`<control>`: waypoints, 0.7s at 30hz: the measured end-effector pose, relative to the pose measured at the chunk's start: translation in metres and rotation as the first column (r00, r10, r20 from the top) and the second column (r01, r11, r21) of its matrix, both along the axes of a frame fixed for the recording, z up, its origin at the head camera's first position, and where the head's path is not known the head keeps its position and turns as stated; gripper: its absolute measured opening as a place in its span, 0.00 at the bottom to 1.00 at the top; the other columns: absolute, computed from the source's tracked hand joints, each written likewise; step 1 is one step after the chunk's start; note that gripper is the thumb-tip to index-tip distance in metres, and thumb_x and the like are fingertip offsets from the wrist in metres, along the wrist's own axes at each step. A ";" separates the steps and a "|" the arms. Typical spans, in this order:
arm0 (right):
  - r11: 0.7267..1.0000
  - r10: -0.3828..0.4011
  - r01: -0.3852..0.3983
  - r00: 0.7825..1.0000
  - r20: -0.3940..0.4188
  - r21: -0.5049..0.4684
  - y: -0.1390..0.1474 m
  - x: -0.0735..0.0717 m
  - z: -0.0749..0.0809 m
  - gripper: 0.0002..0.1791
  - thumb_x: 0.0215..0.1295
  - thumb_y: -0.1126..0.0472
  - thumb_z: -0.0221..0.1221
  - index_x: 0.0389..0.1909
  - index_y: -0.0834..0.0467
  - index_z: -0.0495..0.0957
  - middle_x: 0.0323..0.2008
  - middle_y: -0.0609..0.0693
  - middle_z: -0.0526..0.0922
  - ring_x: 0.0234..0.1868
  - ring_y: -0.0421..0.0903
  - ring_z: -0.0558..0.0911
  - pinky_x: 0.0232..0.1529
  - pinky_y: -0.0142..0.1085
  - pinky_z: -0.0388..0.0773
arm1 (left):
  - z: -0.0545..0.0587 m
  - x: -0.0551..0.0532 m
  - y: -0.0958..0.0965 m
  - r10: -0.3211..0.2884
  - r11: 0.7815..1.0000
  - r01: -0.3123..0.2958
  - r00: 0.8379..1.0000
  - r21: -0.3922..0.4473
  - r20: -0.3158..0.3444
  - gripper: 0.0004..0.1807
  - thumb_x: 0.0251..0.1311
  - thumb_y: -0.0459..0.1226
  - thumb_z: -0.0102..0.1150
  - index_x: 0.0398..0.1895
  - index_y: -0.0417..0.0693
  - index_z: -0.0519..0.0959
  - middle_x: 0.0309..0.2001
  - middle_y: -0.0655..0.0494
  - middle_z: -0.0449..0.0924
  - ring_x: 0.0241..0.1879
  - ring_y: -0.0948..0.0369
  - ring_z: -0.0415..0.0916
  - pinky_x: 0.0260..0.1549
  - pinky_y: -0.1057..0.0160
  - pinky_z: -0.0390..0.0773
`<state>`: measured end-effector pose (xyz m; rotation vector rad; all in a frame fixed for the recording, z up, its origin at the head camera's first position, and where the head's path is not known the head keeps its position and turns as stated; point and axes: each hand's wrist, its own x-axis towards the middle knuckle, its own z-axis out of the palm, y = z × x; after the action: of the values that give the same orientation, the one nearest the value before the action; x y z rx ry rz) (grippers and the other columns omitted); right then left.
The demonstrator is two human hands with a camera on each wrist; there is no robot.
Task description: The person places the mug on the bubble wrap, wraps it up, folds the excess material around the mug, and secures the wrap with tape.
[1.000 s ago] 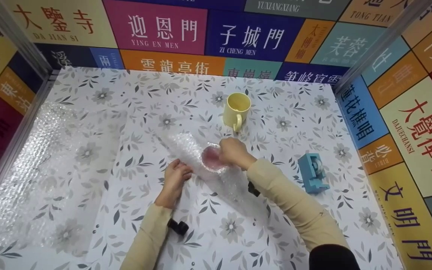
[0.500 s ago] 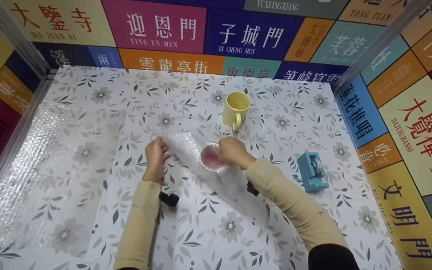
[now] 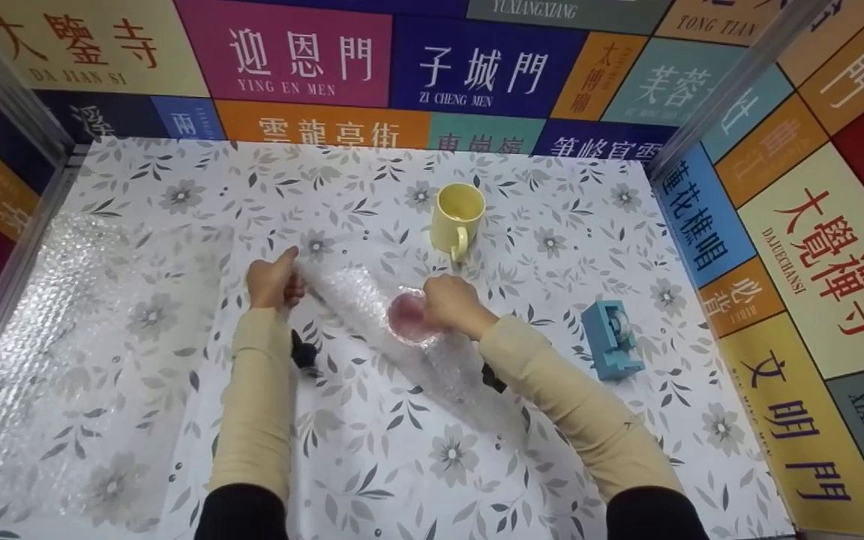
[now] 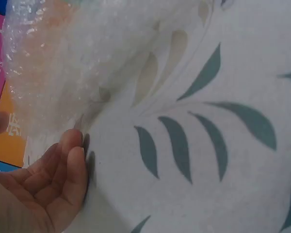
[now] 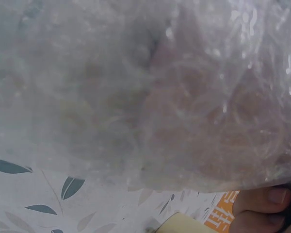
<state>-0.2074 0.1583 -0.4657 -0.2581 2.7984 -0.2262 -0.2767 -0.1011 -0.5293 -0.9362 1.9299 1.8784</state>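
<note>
A pink cup (image 3: pixel 409 316), its round opening facing up, is wrapped in clear bubble wrap (image 3: pixel 357 289). My right hand (image 3: pixel 453 301) grips the cup at its right rim together with the wrap; in the right wrist view the fingers (image 5: pixel 262 206) show at the edge of the plastic. The loose end of the wrap stretches to the upper left. There my left hand (image 3: pixel 274 281) is at its corner, thumb stuck out. In the left wrist view the fingers (image 4: pixel 75 167) are bent and apart from the thumb, close under the wrap's edge.
A yellow mug (image 3: pixel 456 221) stands behind the pink cup, handle toward me. To the right sits a blue tape dispenser (image 3: pixel 612 341). Another sheet of bubble wrap (image 3: pixel 64 360) lies flat along the left side of the floral tabletop (image 3: pixel 451 457). Printed panels (image 3: pixel 289 64) wall in the table.
My left hand has moved from beside the cup up and left to the far corner of the wrap. The right hand has kept its hold on the cup. The view has shifted slightly.
</note>
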 end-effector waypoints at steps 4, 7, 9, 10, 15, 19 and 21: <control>1.000 0.016 -0.016 1.000 0.004 -0.001 -0.003 0.001 0.000 0.08 0.49 0.60 0.60 0.20 0.61 0.74 0.23 0.55 0.76 0.27 0.53 0.75 0.28 0.44 0.75 | 0.000 0.001 -0.007 -0.047 0.998 0.045 0.998 -0.051 -0.033 0.13 0.54 0.36 0.47 0.40 0.35 0.66 0.14 0.50 0.73 0.13 0.58 0.74 0.13 0.63 0.75; 1.000 0.012 -0.012 1.000 0.010 -0.003 -0.004 0.001 0.000 0.07 0.49 0.61 0.60 0.21 0.61 0.74 0.23 0.55 0.76 0.27 0.52 0.75 0.28 0.43 0.75 | 0.002 0.001 -0.007 -0.098 0.986 0.084 0.991 -0.145 -0.088 0.09 0.50 0.30 0.40 0.31 0.33 0.70 0.12 0.50 0.73 0.11 0.59 0.72 0.11 0.64 0.74; 1.000 0.005 -0.005 1.000 0.016 -0.003 -0.004 0.001 0.000 0.06 0.47 0.62 0.60 0.20 0.60 0.73 0.23 0.54 0.75 0.27 0.52 0.75 0.28 0.43 0.74 | 0.005 0.001 -0.006 -0.148 0.963 0.113 0.980 -0.244 -0.131 0.08 0.48 0.28 0.38 0.22 0.35 0.70 0.10 0.51 0.72 0.09 0.59 0.71 0.10 0.64 0.74; 1.000 0.002 -0.002 1.000 0.017 -0.005 -0.003 0.001 0.000 0.06 0.47 0.62 0.60 0.20 0.60 0.73 0.23 0.54 0.75 0.27 0.52 0.75 0.28 0.43 0.74 | 0.006 0.001 -0.005 -0.171 0.950 0.122 0.974 -0.289 -0.151 0.08 0.47 0.27 0.38 0.18 0.37 0.70 0.09 0.52 0.71 0.09 0.59 0.71 0.10 0.64 0.73; 1.000 0.002 -0.002 1.000 0.007 -0.003 -0.002 0.002 0.001 0.05 0.43 0.64 0.59 0.18 0.59 0.71 0.23 0.54 0.74 0.28 0.52 0.75 0.28 0.44 0.74 | 0.019 0.003 0.002 -0.218 0.905 0.101 0.945 -0.413 -0.246 0.14 0.44 0.26 0.41 0.07 0.46 0.60 0.07 0.57 0.63 0.08 0.62 0.65 0.09 0.67 0.69; 1.000 0.007 -0.007 1.000 0.004 0.000 0.001 0.001 0.000 0.05 0.43 0.64 0.59 0.18 0.59 0.71 0.22 0.53 0.74 0.27 0.52 0.74 0.28 0.44 0.74 | 0.031 0.005 0.008 -0.204 0.924 0.084 0.934 -0.374 -0.293 0.15 0.50 0.28 0.45 0.07 0.41 0.67 0.11 0.56 0.68 0.08 0.65 0.66 0.11 0.69 0.72; 1.000 0.001 -0.001 1.000 0.013 -0.003 0.002 0.000 0.000 0.06 0.43 0.64 0.59 0.19 0.59 0.71 0.22 0.53 0.74 0.27 0.51 0.74 0.28 0.43 0.73 | 0.037 0.005 0.011 -0.202 0.934 0.089 0.931 -0.347 -0.304 0.13 0.53 0.29 0.46 0.15 0.34 0.75 0.16 0.54 0.72 0.09 0.67 0.68 0.13 0.71 0.73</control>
<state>-0.2071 0.1599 -0.4659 -0.2584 2.7856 -0.2307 -0.2718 -0.0898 -0.4922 -0.5507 2.4976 1.7499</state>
